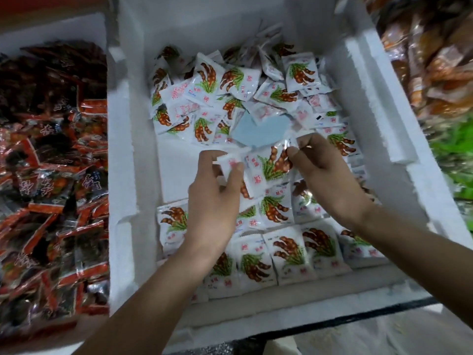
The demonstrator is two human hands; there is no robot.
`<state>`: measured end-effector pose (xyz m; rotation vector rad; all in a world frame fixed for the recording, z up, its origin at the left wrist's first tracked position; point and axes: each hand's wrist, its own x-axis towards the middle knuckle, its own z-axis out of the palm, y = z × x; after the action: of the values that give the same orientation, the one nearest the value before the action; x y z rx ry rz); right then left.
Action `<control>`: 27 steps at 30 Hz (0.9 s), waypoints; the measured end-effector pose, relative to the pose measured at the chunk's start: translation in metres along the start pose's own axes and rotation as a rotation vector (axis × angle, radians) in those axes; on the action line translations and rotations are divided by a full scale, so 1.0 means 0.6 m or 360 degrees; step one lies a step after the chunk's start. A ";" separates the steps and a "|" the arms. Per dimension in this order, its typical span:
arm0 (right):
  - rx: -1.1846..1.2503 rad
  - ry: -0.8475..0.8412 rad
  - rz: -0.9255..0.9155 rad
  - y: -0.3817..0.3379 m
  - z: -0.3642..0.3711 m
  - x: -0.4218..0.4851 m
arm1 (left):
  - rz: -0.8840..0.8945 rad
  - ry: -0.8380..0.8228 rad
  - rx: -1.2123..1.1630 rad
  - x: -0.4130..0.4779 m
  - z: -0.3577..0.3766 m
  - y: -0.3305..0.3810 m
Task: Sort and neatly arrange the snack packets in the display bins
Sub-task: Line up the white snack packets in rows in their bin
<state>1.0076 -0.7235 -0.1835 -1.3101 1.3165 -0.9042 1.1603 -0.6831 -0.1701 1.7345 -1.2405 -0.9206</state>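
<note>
White foam display bin [128, 162]: left hand [212, 198], grip grasping a small white snack packet [231, 163] at bin centre; right hand [330, 175] pinching a tamarind-printed white packet [271, 166] beside it. Advised: lay both face-up, aligned, extending the tidy rows [289, 254] along the bin's near wall.

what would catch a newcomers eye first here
Both hands meet in the middle of the white foam bin: the left hand and right hand pinch white packets printed with brown pods. Beyond them lies a jumbled heap of the same packets, with neat rows nearest the camera. The bin to the left brims with red and black packets.
</note>
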 end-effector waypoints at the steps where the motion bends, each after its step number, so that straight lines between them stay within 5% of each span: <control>1: 0.0005 -0.0034 0.0009 0.001 -0.005 -0.008 | -0.0032 -0.0042 -0.0066 -0.004 0.009 0.005; 6: -0.0001 -0.0166 0.0080 0.008 -0.044 -0.033 | -0.0087 -0.0162 -0.0146 -0.016 0.037 0.018; 10: 0.0015 0.0009 0.0027 0.010 -0.086 -0.032 | 0.0051 -0.0155 -0.0155 -0.015 0.041 0.015; 13: -0.0418 0.0080 -0.0172 0.011 -0.116 -0.022 | 0.0117 -0.0119 -0.0145 -0.012 0.039 0.014; 18: -0.1107 -0.0264 -0.0229 0.034 -0.117 -0.004 | 0.0104 -0.0069 -0.0103 -0.008 0.034 0.010; 27: -0.1176 -0.0529 -0.0125 0.056 -0.080 0.018 | 0.0004 -0.0143 -0.0082 -0.018 0.030 0.006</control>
<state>0.9552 -0.7368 -0.2084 -1.9852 1.3841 -0.2079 1.1401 -0.6769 -0.1735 1.6670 -1.2648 -1.0299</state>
